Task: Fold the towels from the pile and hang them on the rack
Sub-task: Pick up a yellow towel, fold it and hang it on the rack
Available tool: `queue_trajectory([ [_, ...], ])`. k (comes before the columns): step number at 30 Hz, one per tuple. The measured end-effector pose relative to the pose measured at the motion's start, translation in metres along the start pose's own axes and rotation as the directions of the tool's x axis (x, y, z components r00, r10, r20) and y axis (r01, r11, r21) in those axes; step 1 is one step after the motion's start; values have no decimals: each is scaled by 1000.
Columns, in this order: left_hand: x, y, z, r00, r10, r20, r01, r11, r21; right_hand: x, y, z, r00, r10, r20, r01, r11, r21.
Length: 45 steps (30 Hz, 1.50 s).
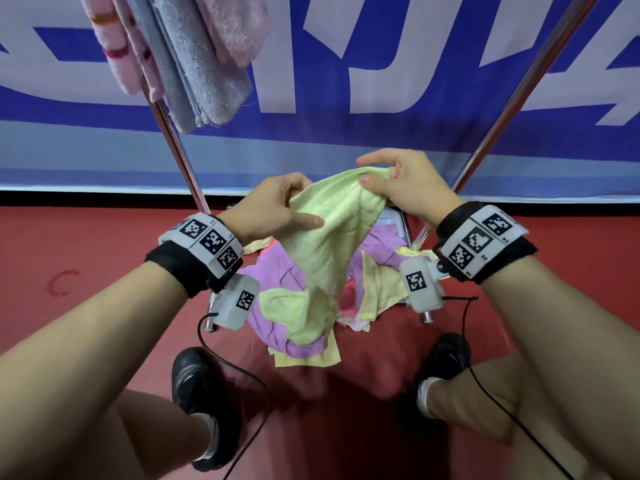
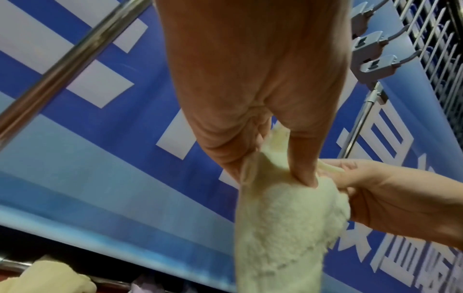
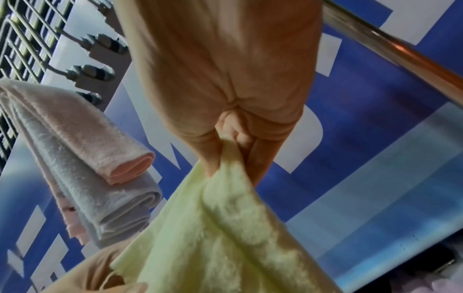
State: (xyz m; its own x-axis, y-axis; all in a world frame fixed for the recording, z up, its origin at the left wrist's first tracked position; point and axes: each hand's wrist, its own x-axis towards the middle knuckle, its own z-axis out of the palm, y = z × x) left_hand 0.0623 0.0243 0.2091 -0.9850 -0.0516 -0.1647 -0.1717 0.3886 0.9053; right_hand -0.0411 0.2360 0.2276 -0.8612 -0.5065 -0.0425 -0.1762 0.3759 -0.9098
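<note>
Right, nearest first: person's bare legs and black shoes (image 1: pixel 199 407) planted on dark red floor (image 1: pixel 69 244), thin black cables trailing from wrist units. Both wrists wear black straps w/ white blocks printed in square b/w codes.

Above those, both hands hold one pale yellow-green towel (image 1: pixel 332 233), raised over the pile. Left hand (image 1: pixel 273 206) grips towel's left edge, thumb laid flat across the front of the cloth, fingers behind. Right hand (image 1: pixel 408 183) pinches the top corner, fingers curled tight, thumb pressing fabric vs. forefinger; the right wrist view shows cloth bunched in that pinch. Towel is soft, fuzzy terry, creased, w/ frayed threads along one edge; it hangs in a long tapering drape and its lower end meets the pile.

Pile (image 1: pixel 311 320) sits on floor between the feet and the rack's base: crumpled lilac, yellow and a bit of pink, all limp, nothing squared up.

Rack (image 1: pixel 180 147) = shiny round metal tubes slanting up left and right. On upper left part hang folded towels (image 1: pixel 180 53): grey-blue, pink, one pink w/ stripes, nubby pile, folds rounded.

Behind all that, big blue banner (image 1: pixel 346 133) w/ white lettering, lighter blue band at bottom. The wrist views also show wire mesh and grey clips higher up.
</note>
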Motion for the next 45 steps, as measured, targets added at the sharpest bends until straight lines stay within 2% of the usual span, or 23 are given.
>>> queue_trajectory([
  [5, 3, -5, -12, 992, 14, -128, -21, 999, -50, -2, 2, -8, 992, 72, 104, -71, 997, -15],
  [9, 6, -7, -7, 984, 50, -172, -62, 996, -67, -14, -3, 7, 993, 55, 107, -60, 997, 39],
  [12, 4, -4, -1, 976, 65, -209, -74, 997, -38, -16, -1, 19, 986, 29, 163, -19, 998, -62],
  [14, 2, -4, 1, 975, 47, -216, -62, 996, -63, -13, 4, 21, 987, 20, 156, 3, 990, -144],
  [17, -3, -1, 4, 983, 43, -178, -60, 994, -91, -9, 7, 20, 990, 1, 141, 36, 965, -258],
  [20, -5, 0, 6, 981, 27, -194, -41, 997, -69, -8, 5, 17, 971, 16, 240, 47, 966, -255],
  [22, -6, 0, 5, 982, 12, -188, -31, 995, -100, -5, 5, 13, 969, 14, 247, 53, 963, -264],
  [26, -8, -4, -4, 999, 1, 32, 4, 984, -176, 2, 11, -4, 978, 34, 204, 28, 955, -294],
  [27, -8, -5, -6, 998, 1, 55, 9, 984, -180, 2, 12, -7, 980, 33, 195, 27, 955, -295],
  [31, -7, -6, -5, 999, 14, -48, -22, 985, -170, 2, 15, -2, 988, 14, 155, 37, 946, -323],
  [36, -3, -6, -1, 981, -3, -193, -33, 982, -186, -3, 16, 16, 977, 26, 213, 57, 926, -373],
  [40, -3, -1, 1, 971, -31, -237, -13, 983, -183, 0, 11, 15, 980, -22, 197, 95, 924, -370],
  [45, -4, -1, 0, 962, -36, -271, -11, 985, -171, 1, 8, 10, 977, -13, 213, 81, 946, -315],
])
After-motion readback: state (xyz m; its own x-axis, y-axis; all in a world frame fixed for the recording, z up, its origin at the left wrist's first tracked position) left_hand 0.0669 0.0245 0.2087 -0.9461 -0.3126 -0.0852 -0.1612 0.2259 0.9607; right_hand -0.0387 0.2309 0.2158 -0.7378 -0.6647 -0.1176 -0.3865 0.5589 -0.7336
